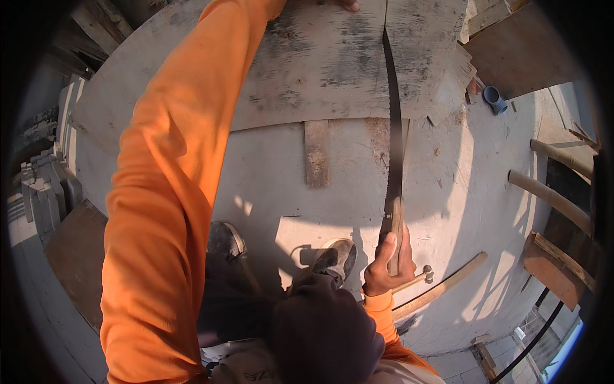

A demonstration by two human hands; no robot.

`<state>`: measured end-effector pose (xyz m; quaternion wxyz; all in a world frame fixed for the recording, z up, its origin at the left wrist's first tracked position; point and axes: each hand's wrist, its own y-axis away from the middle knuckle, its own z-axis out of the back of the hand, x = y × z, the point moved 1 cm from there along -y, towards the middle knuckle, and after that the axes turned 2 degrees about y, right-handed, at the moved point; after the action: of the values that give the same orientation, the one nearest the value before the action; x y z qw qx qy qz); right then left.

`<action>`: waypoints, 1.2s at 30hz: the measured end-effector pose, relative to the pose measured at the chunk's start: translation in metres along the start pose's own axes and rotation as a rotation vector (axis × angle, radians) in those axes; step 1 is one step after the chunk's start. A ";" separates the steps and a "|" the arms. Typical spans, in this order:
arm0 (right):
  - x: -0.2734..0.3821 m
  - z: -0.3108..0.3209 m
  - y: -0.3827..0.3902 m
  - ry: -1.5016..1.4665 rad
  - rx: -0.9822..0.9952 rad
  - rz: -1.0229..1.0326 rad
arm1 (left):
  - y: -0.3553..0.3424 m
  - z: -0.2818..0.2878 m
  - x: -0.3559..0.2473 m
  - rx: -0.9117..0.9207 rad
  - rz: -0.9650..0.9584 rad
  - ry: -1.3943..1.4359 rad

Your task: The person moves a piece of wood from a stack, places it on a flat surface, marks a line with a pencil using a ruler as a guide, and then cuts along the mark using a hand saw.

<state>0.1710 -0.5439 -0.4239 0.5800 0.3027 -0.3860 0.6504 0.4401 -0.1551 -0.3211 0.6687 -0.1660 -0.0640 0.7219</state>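
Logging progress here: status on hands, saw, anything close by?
Right grip closed on saw; left grip at board, partly cropped. Blade crosses board's near edge. Hammer beside right grip.

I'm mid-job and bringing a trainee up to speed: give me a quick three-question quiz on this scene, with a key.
1. Multiple choice: what grips the saw? A) the left hand; B) the right hand; C) both hands.
2. True or false: in the picture, the blue-grey pipe fitting lies left of the saw.
3. Short answer: which other tool shows beside the long wooden strip?

Key: 1. B, the right hand. 2. False; the blue-grey pipe fitting lies right of it. 3. A hammer.
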 end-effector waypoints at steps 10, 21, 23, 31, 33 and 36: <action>0.046 -0.077 -0.162 -0.150 -0.194 0.242 | -0.005 0.009 -0.031 0.080 0.045 -0.026; 0.019 -0.034 -0.067 -0.005 -0.074 0.089 | 0.009 0.008 -0.021 -0.101 -0.016 -0.075; 0.050 -0.069 -0.151 -0.140 -0.165 0.196 | 0.003 0.014 -0.035 -0.027 -0.019 -0.027; 0.003 0.004 -0.003 0.011 -0.036 0.074 | 0.013 0.010 -0.017 -0.047 0.021 -0.030; 0.012 0.024 0.025 0.094 0.025 0.002 | 0.014 0.009 -0.022 -0.134 -0.052 -0.054; 0.011 -0.018 -0.036 0.002 -0.051 0.110 | 0.011 0.010 -0.020 -0.038 0.009 -0.062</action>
<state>0.2061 -0.5215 -0.4190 0.5513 0.2655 -0.4181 0.6714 0.4279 -0.1744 -0.3123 0.6600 -0.1566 -0.0979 0.7282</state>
